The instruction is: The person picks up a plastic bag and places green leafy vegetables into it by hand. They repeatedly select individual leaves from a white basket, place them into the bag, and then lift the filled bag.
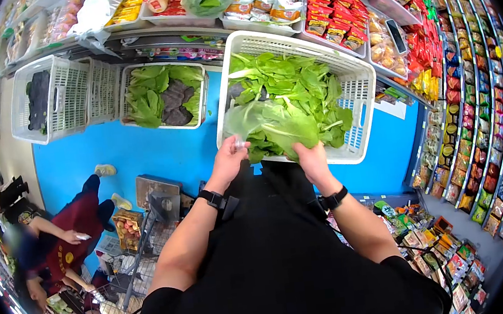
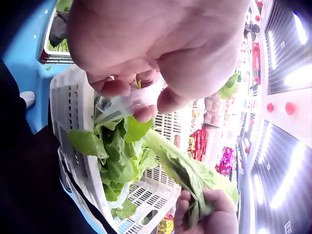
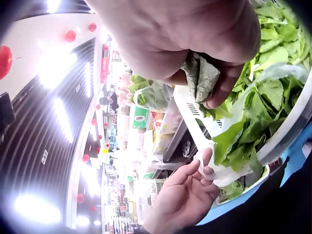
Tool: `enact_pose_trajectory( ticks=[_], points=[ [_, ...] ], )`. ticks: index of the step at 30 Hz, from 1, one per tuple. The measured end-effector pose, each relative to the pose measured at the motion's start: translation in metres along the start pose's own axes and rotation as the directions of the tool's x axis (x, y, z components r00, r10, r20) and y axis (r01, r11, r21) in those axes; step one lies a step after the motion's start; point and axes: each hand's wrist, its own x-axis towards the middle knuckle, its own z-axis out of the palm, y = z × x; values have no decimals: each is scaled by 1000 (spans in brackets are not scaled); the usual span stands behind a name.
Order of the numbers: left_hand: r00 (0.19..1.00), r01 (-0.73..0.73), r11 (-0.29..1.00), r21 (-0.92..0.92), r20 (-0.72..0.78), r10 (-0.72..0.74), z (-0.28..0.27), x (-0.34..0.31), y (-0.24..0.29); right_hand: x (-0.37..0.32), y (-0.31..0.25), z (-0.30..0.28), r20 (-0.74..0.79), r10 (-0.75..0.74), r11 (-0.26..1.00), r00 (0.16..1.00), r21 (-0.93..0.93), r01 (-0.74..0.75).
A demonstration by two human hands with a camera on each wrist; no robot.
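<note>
Two hands, both occupied, at the centre of the frame over the near side of one white crate (image 1: 367,74). Item: one leaf (image 1: 299,131), long and green, above the crate's near rim, its blade end curled in my right hand (image 1: 315,161), fingers and thumb closed round it. Item: one clear bag (image 1: 243,120), its edge pinched between thumb and fingers of my left hand (image 1: 229,159), just left of centre. Lie of the leaf: long axis slanting up and leftward from my right fingers, pale stalk end towards the bag and my left hand, blade end nearest my right. The bag lies left of the leaf, close to its stalk; whether they touch, I cannot tell. Loose greens (image 1: 302,84) fill much of the crate beyond. More leaves show against the bag's film; inside or behind it, uncertain.
</note>
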Motion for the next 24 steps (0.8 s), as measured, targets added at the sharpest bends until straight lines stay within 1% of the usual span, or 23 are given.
enact_pose_trajectory(
  ticks=[1,2,3,4,5,6,7,8,9,10,11,12,13,14,15,16,18,20,22,23,24],
  points=[
    [999,-27,998,58,-30,29,1,0,-3,3,5,5,-6,-2,1000,1000,3,2],
    [996,-54,992,117,-60,61,2,1,-6,9,12,9,-4,42,999,999,20,-42],
    [997,-53,992,118,-57,60,9,-5,9,11,18,13,1,88,995,996,37,-88],
    [983,-52,917,397,-143,117,19,-16,38,10,20,17,-2,88,995,996,40,-88],
    [958,-18,769,640,-209,196,24,-21,54,7,21,20,-10,44,999,999,20,-44],
    [958,-17,769,639,-210,195,23,-17,55,5,23,21,-17,0,1000,1000,-1,0],
    [965,-25,657,753,-153,212,21,-12,54,5,25,21,-16,2,1000,1000,-1,-2],
    [971,-37,528,849,-93,218,19,-7,53,6,29,20,-25,7,999,1000,-46,-8],
    [971,-38,525,850,-92,219,17,-3,50,7,33,19,-34,10,996,999,-89,-13],
    [960,-39,512,858,-110,258,17,2,47,7,37,19,-34,6,996,999,-87,-9],
    [946,-40,501,864,-129,297,17,8,44,7,40,18,-63,-68,975,996,-213,53],
    [946,-40,502,864,-129,298,20,10,48,5,38,19,-83,-143,935,986,-339,107],
    [948,5,493,870,-161,275,22,12,53,2,37,22,-83,-142,935,986,-339,106],
    [948,50,481,875,-193,252,23,13,57,-1,37,27,-86,-201,929,976,-332,162],
    [949,49,481,875,-191,252,23,15,55,-4,34,32,-88,-260,920,962,-325,219],
    [944,26,487,873,-182,276,22,17,54,-5,32,33,-89,-261,920,961,-326,219],
    [937,5,492,871,-176,302,21,15,59,-7,31,37,-112,-188,926,976,-351,138],
    [970,-24,325,945,-57,237,20,8,71,-9,30,32,-105,-172,925,979,-359,125],
    [978,-29,304,952,-37,208,11,17,66,-11,30,31,-103,-156,922,982,-371,108],
    [984,-35,283,959,-17,179,8,22,64,-11,31,32,-88,-188,919,978,-367,143],
    [983,-39,283,958,-14,181,10,24,66,-11,31,33,-73,-219,915,973,-362,179]
  ],
)
